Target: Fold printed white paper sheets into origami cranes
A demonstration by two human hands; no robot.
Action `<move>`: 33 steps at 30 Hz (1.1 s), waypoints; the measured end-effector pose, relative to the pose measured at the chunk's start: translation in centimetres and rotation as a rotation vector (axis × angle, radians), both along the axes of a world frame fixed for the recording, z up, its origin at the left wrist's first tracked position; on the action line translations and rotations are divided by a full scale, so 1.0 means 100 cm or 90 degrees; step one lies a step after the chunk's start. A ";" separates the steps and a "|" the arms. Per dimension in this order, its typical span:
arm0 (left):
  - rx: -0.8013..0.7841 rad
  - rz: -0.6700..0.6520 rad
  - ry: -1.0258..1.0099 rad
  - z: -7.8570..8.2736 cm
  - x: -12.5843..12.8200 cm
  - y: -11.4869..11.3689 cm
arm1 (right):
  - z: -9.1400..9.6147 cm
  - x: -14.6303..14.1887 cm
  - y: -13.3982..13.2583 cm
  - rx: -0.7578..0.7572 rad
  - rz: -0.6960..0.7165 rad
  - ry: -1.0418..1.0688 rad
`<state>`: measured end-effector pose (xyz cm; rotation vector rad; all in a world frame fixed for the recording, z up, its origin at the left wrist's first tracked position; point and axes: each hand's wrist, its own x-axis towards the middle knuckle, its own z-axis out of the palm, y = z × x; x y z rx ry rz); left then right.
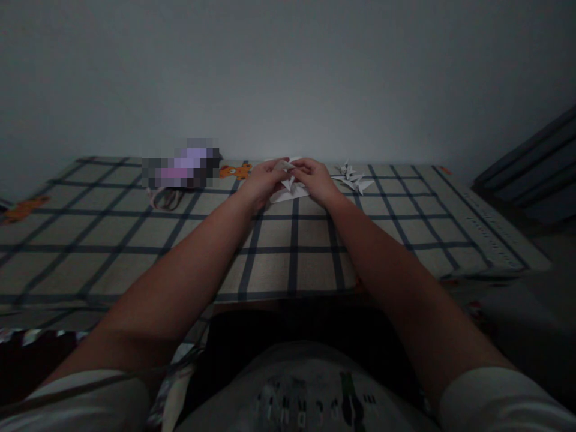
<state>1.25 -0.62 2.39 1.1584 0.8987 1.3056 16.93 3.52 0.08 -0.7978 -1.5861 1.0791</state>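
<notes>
Both hands meet near the table's far side over white paper. My left hand is closed with its thumb and fingers on a small folded white paper. From the other side my right hand pinches the same paper, fingers curled. The paper's exact shape is partly hidden by the fingers. Beneath the hands lies a flat white paper sheet. Just right of my right hand, several folded paper cranes rest in a small cluster on the cloth.
A checked tablecloth with bear prints covers the table, which stands against a pale wall. Toward the back left is a blurred-out purple object, with a looped cord or strap in front of it. Dark slatted panels stand at right.
</notes>
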 end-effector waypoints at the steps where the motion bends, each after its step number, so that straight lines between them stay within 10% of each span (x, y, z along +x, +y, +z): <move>1: -0.007 0.002 0.005 0.000 0.000 0.000 | -0.001 0.000 0.001 0.016 0.001 -0.004; 33: -0.029 0.074 0.125 0.001 0.007 -0.007 | 0.002 0.001 0.004 0.062 -0.087 -0.021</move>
